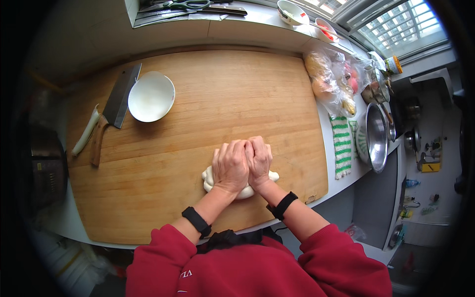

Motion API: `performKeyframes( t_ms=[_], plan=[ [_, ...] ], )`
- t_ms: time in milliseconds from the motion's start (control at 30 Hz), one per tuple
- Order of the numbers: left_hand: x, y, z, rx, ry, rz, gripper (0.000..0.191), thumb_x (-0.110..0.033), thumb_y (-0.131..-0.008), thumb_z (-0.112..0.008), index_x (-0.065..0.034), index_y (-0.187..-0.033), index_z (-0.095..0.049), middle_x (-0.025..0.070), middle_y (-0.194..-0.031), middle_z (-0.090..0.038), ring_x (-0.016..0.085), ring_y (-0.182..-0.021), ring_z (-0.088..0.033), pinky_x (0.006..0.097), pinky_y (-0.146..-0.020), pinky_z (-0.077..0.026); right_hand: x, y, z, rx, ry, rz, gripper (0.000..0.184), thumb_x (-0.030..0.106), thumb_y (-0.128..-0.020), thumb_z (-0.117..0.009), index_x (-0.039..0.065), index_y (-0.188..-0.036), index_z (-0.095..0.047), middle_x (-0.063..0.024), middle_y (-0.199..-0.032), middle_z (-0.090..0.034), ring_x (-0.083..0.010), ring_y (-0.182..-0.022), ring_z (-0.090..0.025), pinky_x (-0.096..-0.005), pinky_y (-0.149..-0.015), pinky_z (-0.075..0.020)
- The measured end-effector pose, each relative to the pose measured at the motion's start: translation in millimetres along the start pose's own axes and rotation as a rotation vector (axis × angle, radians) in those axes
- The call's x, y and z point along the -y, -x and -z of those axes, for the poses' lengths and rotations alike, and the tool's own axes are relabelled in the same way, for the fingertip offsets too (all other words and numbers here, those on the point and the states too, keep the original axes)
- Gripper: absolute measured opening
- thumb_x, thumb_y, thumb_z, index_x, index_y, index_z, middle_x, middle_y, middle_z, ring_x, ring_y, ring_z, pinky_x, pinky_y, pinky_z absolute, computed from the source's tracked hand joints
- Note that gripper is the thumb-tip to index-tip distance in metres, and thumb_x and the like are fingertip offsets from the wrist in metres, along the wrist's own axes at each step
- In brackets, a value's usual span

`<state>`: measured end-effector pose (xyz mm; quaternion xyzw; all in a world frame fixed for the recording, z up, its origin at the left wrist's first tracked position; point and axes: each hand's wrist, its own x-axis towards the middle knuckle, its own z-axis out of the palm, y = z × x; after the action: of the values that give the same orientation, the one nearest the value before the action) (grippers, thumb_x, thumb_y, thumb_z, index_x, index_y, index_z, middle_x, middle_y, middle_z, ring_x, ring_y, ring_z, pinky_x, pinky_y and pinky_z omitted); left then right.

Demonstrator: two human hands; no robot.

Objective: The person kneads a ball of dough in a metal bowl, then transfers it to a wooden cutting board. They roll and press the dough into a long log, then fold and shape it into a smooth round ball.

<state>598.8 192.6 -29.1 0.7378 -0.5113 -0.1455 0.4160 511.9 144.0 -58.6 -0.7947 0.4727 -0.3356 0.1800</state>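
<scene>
A lump of white dough (245, 192) lies on a large wooden board (222, 100), near the edge closest to me. My left hand (231, 165) and my right hand (258, 159) press down on it side by side, fingers curled and touching each other. Dough bulges out at both sides and below the wrists; the part beneath the palms is hidden. At the board's left, a white bowl (151, 96) stands beside a cleaver (122, 96) with a wooden handle, and a piece of leek or scallion stalk (86, 134) lies left of the cleaver.
Right of the board are plastic bags of produce (326, 80), a green-striped cloth (341, 146) and a steel basin (375, 137). Scissors (189, 4), knives (226, 10), a bowl (292, 13) and another with red pieces (325, 30) rest on the ledge behind.
</scene>
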Motion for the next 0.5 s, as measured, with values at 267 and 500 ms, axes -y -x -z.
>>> performKeyframes(
  t_ms=[267,500],
  plan=[
    [11.0,-71.3,-23.7,0.062,-0.042,0.309,0.026,-0.024,-0.094,-0.046,-0.0086,-0.097,-0.067,0.0197,-0.097,-0.068,0.042,-0.089,-0.063,0.0520,-0.078,-0.048,-31.0,-69.8,-37.6,-0.016,0.069,-0.073,0.023,0.026,-0.094,-0.053,0.007,-0.081,-0.057,-0.0139,-0.081,-0.062,-0.0377,-0.076,-0.057,-0.0450,-0.073,-0.0418],
    [4.8,-8.1,-18.1,-0.301,-0.244,-0.086,0.026,-0.025,-0.093,-0.049,-0.0092,-0.102,-0.067,0.0150,-0.100,-0.067,0.035,-0.092,-0.063,0.0456,-0.080,-0.050,-16.8,-25.2,-10.0,0.544,0.048,0.098,0.025,0.029,-0.090,-0.051,0.010,-0.103,-0.061,-0.0138,-0.109,-0.062,-0.0338,-0.106,-0.058,-0.0529,-0.088,-0.0433]
  ],
)
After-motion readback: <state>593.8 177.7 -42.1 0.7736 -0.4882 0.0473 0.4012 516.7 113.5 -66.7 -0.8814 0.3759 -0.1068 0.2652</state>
